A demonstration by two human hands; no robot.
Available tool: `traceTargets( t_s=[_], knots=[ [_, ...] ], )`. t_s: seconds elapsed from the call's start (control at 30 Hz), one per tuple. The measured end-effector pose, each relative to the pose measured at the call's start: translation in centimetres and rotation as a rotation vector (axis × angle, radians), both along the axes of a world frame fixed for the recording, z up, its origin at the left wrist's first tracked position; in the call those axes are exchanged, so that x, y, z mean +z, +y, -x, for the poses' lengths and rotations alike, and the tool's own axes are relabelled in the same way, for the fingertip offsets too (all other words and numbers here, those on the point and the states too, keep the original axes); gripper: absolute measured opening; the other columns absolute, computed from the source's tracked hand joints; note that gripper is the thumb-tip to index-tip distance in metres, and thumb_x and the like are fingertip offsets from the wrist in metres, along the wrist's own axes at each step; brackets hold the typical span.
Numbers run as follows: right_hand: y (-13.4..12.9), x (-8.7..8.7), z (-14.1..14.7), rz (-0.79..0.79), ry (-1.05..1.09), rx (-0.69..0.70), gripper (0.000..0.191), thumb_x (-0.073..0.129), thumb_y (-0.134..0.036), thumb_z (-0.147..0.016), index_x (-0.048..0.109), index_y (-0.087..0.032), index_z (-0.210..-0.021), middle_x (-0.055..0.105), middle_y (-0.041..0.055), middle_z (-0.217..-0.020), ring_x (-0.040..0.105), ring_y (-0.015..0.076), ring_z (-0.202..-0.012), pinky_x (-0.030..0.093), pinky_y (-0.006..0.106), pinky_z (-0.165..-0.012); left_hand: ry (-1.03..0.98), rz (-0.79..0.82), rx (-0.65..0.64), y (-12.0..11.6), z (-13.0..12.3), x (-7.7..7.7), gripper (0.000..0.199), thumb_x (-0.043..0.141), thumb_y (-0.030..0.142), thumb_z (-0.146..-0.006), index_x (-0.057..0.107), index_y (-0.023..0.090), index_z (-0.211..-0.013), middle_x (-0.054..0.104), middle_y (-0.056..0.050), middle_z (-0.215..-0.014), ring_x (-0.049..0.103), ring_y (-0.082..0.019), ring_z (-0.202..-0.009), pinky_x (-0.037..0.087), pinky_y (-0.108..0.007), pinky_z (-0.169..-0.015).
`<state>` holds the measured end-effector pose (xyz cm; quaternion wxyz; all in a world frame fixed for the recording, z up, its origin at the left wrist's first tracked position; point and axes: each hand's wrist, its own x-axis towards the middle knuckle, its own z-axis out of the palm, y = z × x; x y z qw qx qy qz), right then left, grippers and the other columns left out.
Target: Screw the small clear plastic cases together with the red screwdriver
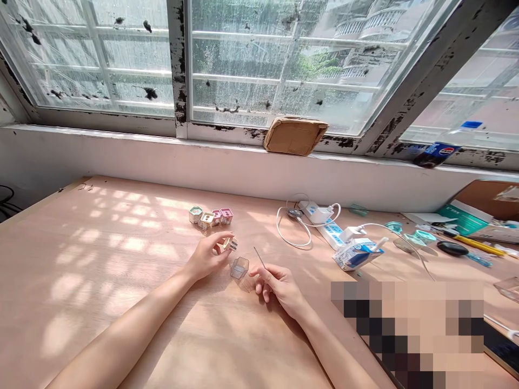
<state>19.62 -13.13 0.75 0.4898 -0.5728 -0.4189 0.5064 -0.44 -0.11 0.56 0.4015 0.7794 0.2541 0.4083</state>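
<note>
The reference item is the clear hexagonal container (239, 267), which rests on the tabletop (133, 243) between the two hands. The left hand (206, 254) is just to the left of the container and slightly beyond it; its grip is narrow, with thumb and fingers closed around a small cream piece (231, 244) that bears dark marks. This piece is beyond the container and a little to its left. Whether the lower fingers touch the container wall cannot be told. The right hand (279, 286) is to the right of the container, its leading fingertips just beside the wall; its grip is narrow also, pinching a thin tool (259, 256). The long axis of the tool runs away from the person and leans left, so that its tip is beyond the container and to its right. The governing relation is as follows: tip and cream piece face each other across the space beyond the container, apart, with the piece to the left. Neither hand is clearly nearer to the container. Farther beyond it, to the left, sit a green-rimmed box (195, 214), a yellow-rimmed box (207, 220) and two pink boxes (226, 216).
</note>
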Motion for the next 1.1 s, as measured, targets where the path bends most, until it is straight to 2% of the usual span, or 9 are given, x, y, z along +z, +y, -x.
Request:
traceTargets(
  t_s=[0.23, 0.43, 0.63, 0.7, 0.8, 0.87, 0.97, 1.1],
  knots=[
    [-0.1, 0.2, 0.1, 0.005, -0.011, 0.007, 0.063, 0.074, -0.075, -0.072, 0.073, -0.014, -0.086, 0.063, 0.0013, -0.056, 0.051, 0.0092, -0.039, 0.036, 0.02, -0.039, -0.005, 0.005, 0.012, 0.0, 0.0, 0.0, 0.036, 0.066, 0.028, -0.088, 0.066, 0.021, -0.123, 0.073, -0.006, -0.106, 0.065, -0.015, -0.083, 0.051, -0.023, -0.064],
    [-0.1, 0.2, 0.3, 0.013, -0.046, 0.035, 0.067, 0.073, -0.078, -0.071, 0.076, -0.013, -0.088, 0.062, 0.0019, -0.056, 0.052, 0.0096, -0.04, 0.035, 0.02, -0.038, 0.012, 0.043, -0.002, 0.1, 0.1, 0.0, 0.037, 0.069, 0.032, -0.088, 0.067, 0.021, -0.123, 0.072, -0.005, -0.095, 0.064, -0.015, -0.079, 0.051, -0.024, -0.065],
    [0.1, 0.0, 0.3, -0.016, -0.051, 0.08, 0.067, 0.073, -0.077, -0.072, 0.079, -0.013, -0.091, 0.064, 0.004, -0.057, 0.05, 0.009, -0.042, 0.036, 0.021, -0.041, -0.002, 0.099, -0.031, -0.2, 0.1, 0.3, 0.036, 0.069, 0.033, -0.088, 0.066, 0.02, -0.122, 0.072, -0.007, -0.096, 0.067, -0.018, -0.085, 0.054, -0.026, -0.068],
    [0.2, -0.6, 0.1, -0.042, -0.042, 0.049, 0.068, 0.071, -0.078, -0.073, 0.079, -0.013, -0.093, 0.058, 0.0012, -0.053, 0.045, 0.0086, -0.04, 0.032, 0.022, -0.039, -0.002, 0.135, -0.038, -0.3, 0.1, 0.4, 0.037, 0.069, 0.034, -0.088, 0.065, 0.019, -0.122, 0.072, -0.007, -0.096, 0.068, -0.018, -0.087, 0.056, -0.026, -0.066],
    [0.4, -1.4, -0.2, -0.116, -0.089, -0.028, 0.069, 0.068, -0.077, -0.076, 0.08, -0.013, -0.096, 0.036, -0.0066, -0.046, 0.029, 0.0067, -0.04, 0.025, 0.023, -0.04, -0.006, 0.178, -0.058, -0.4, 0.1, 0.5, 0.04, 0.069, 0.034, -0.087, 0.063, 0.019, -0.124, 0.072, -0.008, -0.099, 0.069, -0.019, -0.089, 0.057, -0.026, -0.066],
    [0.6, -1.6, -0.4, -0.163, -0.146, -0.092, 0.067, 0.063, -0.075, -0.081, 0.079, -0.012, -0.098, 0.027, -0.0077, -0.049, 0.024, 0.0075, -0.044, 0.023, 0.025, -0.042, -0.013, 0.189, -0.068, -0.4, 0.1, 0.4, 0.043, 0.069, 0.033, -0.087, 0.061, 0.019, -0.127, 0.072, -0.008, -0.099, 0.07, -0.019, -0.089, 0.058, -0.025, -0.066],
    [0.8, -1.5, -0.7, -0.223, -0.187, -0.18, 0.065, 0.055, -0.069, -0.089, 0.075, -0.011, -0.11, 0.027, -0.0068, -0.056, 0.025, 0.0093, -0.049, 0.023, 0.026, -0.045, -0.021, 0.183, -0.073, -0.4, 0.1, 0.5, 0.043, 0.069, 0.031, -0.087, 0.06, 0.02, -0.128, 0.072, -0.007, -0.098, 0.07, -0.018, -0.09, 0.059, -0.025, -0.067],
    [1.0, -1.4, -1.1, -0.266, -0.165, -0.231, 0.055, 0.059, -0.056, -0.089, 0.066, -0.014, -0.124, 0.038, -0.0056, -0.064, 0.03, 0.0091, -0.05, 0.024, 0.024, -0.044, -0.007, 0.17, -0.059, -0.5, 0.1, 0.7, 0.042, 0.069, 0.029, -0.085, 0.06, 0.02, -0.126, 0.072, -0.007, -0.098, 0.069, -0.018, -0.09, 0.058, -0.025, -0.067]
  ],
)
